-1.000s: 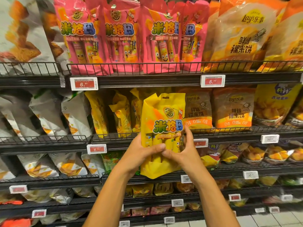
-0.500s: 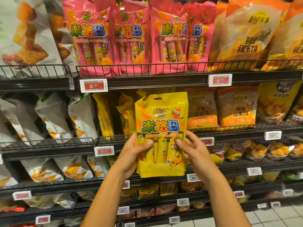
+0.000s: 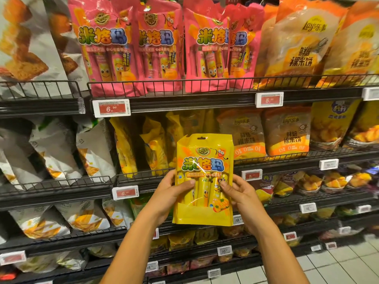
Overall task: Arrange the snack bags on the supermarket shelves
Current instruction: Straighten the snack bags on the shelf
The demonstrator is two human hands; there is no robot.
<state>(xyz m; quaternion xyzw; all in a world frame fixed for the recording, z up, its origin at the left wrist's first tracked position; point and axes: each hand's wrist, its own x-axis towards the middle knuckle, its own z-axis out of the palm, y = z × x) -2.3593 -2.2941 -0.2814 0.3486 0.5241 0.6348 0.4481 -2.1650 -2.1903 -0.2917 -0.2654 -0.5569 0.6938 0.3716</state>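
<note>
The whole frame was basically shelving, black wire-fronted supermarket shelves (image 3: 205, 103) running edge to edge in several tiers. Up top in the middle sat a row of pink snack bags (image 3: 127, 48), upright and packed side by side behind the wire rail, with big orange-and-cream bags (image 3: 303, 46) next to them at the upper right and grey-white bags (image 3: 24, 44) at the upper left. One tier down, center-left, a few yellow bags (image 3: 125, 148) leaned at odd angles, kind of messy, and more orange bags (image 3: 287, 134) stood to their right. The yellow snack bag (image 3: 204, 179) in play was held upright in the middle of the frame, front facing the camera, out in front of that second shelf and not resting on anything. The left hand (image 3: 170, 193) gripped its left edge, thumb across the front, and the right hand (image 3: 242, 193) did the same on the right edge, so both were closed around the bag. Red-and-white price tags (image 3: 111, 108) were clipped along the shelf edges, and a bit of tiled floor (image 3: 338, 267) showed at the lower right.
</note>
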